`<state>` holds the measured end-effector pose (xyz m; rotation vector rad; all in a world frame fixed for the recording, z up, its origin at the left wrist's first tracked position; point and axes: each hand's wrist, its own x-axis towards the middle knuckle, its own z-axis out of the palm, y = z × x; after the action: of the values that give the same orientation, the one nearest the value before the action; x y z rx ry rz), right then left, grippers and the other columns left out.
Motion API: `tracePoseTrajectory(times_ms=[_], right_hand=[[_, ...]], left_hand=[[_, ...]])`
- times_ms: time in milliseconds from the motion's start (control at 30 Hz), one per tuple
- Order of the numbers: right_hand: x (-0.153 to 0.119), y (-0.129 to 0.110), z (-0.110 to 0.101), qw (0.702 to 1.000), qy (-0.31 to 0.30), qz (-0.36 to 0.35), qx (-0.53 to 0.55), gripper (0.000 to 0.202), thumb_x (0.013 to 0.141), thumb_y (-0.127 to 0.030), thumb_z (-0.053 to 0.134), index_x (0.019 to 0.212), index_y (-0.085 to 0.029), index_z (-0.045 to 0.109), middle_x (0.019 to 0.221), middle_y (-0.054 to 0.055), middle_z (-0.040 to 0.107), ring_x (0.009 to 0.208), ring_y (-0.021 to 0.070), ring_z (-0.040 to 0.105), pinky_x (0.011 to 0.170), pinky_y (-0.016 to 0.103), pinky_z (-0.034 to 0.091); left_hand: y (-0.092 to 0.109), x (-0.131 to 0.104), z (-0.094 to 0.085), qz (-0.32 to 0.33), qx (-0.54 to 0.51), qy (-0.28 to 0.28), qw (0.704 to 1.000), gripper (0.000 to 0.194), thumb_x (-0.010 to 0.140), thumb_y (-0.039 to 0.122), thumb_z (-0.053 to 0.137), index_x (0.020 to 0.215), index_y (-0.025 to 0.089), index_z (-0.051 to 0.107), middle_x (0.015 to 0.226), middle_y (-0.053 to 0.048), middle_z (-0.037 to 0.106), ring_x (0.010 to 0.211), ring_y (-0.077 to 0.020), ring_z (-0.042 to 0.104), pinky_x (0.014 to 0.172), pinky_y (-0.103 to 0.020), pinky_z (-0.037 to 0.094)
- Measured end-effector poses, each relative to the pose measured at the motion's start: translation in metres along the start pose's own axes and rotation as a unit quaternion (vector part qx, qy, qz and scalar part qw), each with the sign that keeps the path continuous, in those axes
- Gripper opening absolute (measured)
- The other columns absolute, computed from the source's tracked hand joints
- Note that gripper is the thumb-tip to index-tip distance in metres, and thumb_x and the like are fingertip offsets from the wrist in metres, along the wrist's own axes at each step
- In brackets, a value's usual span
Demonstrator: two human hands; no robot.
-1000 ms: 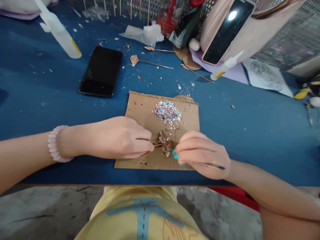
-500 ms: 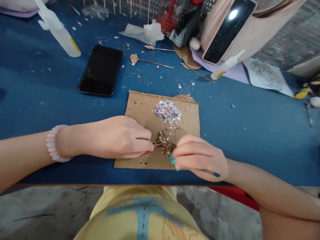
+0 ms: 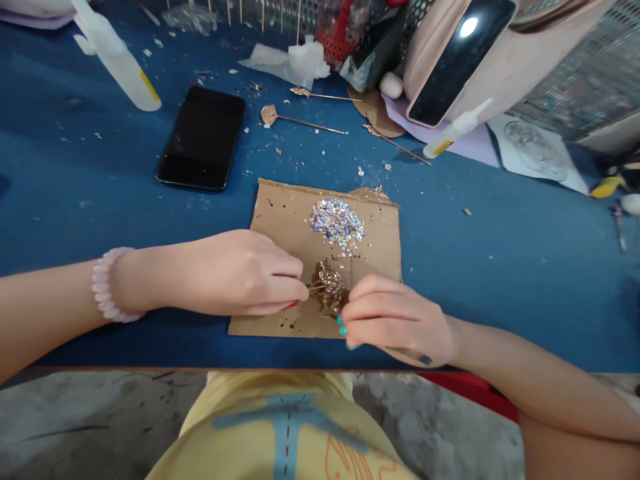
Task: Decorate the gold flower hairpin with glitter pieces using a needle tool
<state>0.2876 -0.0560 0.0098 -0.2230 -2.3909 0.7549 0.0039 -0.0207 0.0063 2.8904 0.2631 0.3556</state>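
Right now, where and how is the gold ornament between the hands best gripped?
Probably by its thin stem, pinched from the left, as the left hand does: the stem points that way, leaving the bumpy gold head open to the right hand.

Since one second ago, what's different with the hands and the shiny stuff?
The right hand slid a little to the left and toward the person's body, and the thin tool it holds went along. Nothing was picked up or let go. The left hand stayed at the gold ornament, and the shiny flakes stayed heaped on the cardboard.
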Motion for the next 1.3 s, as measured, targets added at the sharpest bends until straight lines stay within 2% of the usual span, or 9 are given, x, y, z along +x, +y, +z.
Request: tracePoseTrajectory(times_ms=[100, 300, 567, 800, 1000, 1300], right_hand=[[-0.001, -0.001, 0.0, 1.0, 0.002, -0.003, -0.001, 0.026, 0.107, -0.016, 0.045, 0.099, -0.01, 0.069, 0.091, 0.012, 0.074, 0.087, 0.0178, 0.062, 0.079, 0.032, 0.059], [-0.005, -0.003, -0.004, 0.998, 0.02, 0.016, -0.063, 0.013, 0.102, -0.014, 0.057, 0.104, -0.011, 0.07, 0.095, 0.012, 0.075, 0.098, 0.0197, 0.066, 0.085, 0.036, 0.06], [-0.003, -0.001, -0.005, 0.991, 0.01, -0.007, -0.134, 0.019, 0.106, -0.018, 0.051, 0.101, -0.015, 0.069, 0.092, 0.01, 0.077, 0.093, 0.0189, 0.068, 0.082, 0.035, 0.061], [-0.003, -0.001, -0.005, 0.992, 0.012, -0.019, -0.127, 0.022, 0.106, -0.016, 0.049, 0.1, -0.011, 0.069, 0.092, 0.011, 0.077, 0.093, 0.019, 0.066, 0.083, 0.034, 0.061], [0.001, -0.004, -0.008, 0.992, -0.013, -0.031, -0.123, 0.019, 0.105, -0.016, 0.052, 0.098, -0.011, 0.069, 0.092, 0.01, 0.077, 0.092, 0.0184, 0.065, 0.082, 0.033, 0.061], [0.001, -0.005, 0.002, 0.995, -0.015, -0.038, -0.087, 0.021, 0.106, -0.015, 0.051, 0.094, -0.012, 0.068, 0.089, 0.009, 0.077, 0.088, 0.0176, 0.064, 0.078, 0.032, 0.061]], left_hand=[[-0.001, 0.001, 0.001, 0.007, -0.009, 0.014, 1.0, 0.029, 0.108, 0.023, 0.043, 0.1, 0.019, 0.07, 0.081, -0.002, 0.067, 0.063, -0.0152, 0.053, 0.06, -0.033, 0.038], [-0.002, 0.001, 0.001, 0.008, -0.011, 0.023, 1.0, 0.024, 0.105, 0.021, 0.048, 0.097, 0.02, 0.071, 0.078, -0.003, 0.067, 0.062, -0.0151, 0.056, 0.058, -0.033, 0.04], [-0.002, 0.0, 0.003, 0.008, -0.012, 0.024, 1.0, 0.026, 0.106, 0.022, 0.046, 0.098, 0.019, 0.071, 0.077, -0.003, 0.067, 0.062, -0.0154, 0.056, 0.057, -0.033, 0.04], [-0.002, 0.001, 0.001, 0.011, -0.011, 0.027, 1.0, 0.027, 0.107, 0.022, 0.045, 0.098, 0.019, 0.07, 0.077, -0.002, 0.065, 0.062, -0.0156, 0.054, 0.058, -0.033, 0.038], [0.001, 0.001, -0.001, 0.003, 0.006, 0.011, 1.0, 0.027, 0.108, 0.021, 0.044, 0.098, 0.019, 0.069, 0.079, -0.001, 0.063, 0.064, -0.0152, 0.051, 0.06, -0.033, 0.037], [0.0, 0.001, 0.0, -0.003, -0.006, 0.004, 1.0, 0.035, 0.11, 0.023, 0.038, 0.097, 0.019, 0.071, 0.078, -0.001, 0.064, 0.064, -0.0142, 0.049, 0.061, -0.032, 0.035]])
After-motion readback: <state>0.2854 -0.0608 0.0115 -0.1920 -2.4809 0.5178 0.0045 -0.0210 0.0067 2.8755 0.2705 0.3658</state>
